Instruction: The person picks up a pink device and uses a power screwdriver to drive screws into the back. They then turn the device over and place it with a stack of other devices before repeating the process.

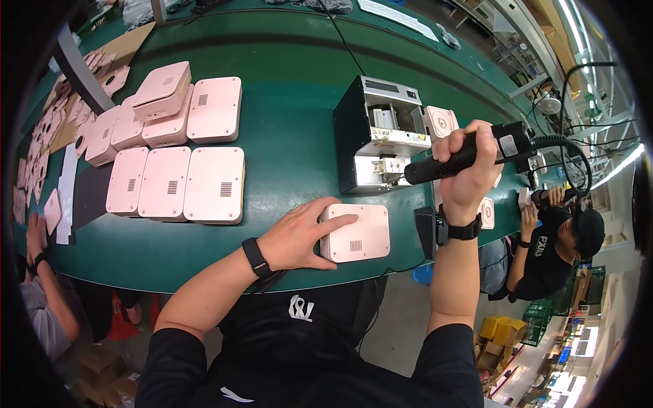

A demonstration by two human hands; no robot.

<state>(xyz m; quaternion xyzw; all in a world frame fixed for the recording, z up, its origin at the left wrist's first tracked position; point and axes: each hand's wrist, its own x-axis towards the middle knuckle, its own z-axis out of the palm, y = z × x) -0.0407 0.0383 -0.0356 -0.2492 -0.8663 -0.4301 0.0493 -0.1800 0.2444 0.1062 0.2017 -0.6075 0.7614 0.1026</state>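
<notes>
A pale pink square plastic housing (364, 234) lies flat on the green bench, its slotted, screw-cornered face upward. My left hand (303, 234) grips its left side, with the thumb at the near edge and a finger stretched across the top. In my right hand (469, 160) is a black electric screwdriver (445, 163), fist wrapped round its body. It is held nearly level, the nose pointing left at the front of a black and silver screw feeder (381, 129). Whether the bit touches the feeder's outlet, I cannot tell.
Several more pink housings (214, 183) stand in rows at the left, one stacked on top. Pink parts (442, 122) sit behind the feeder. The screwdriver's coiled cable (578, 153) loops off to the right. Other people work at the far left and at the right (551, 245).
</notes>
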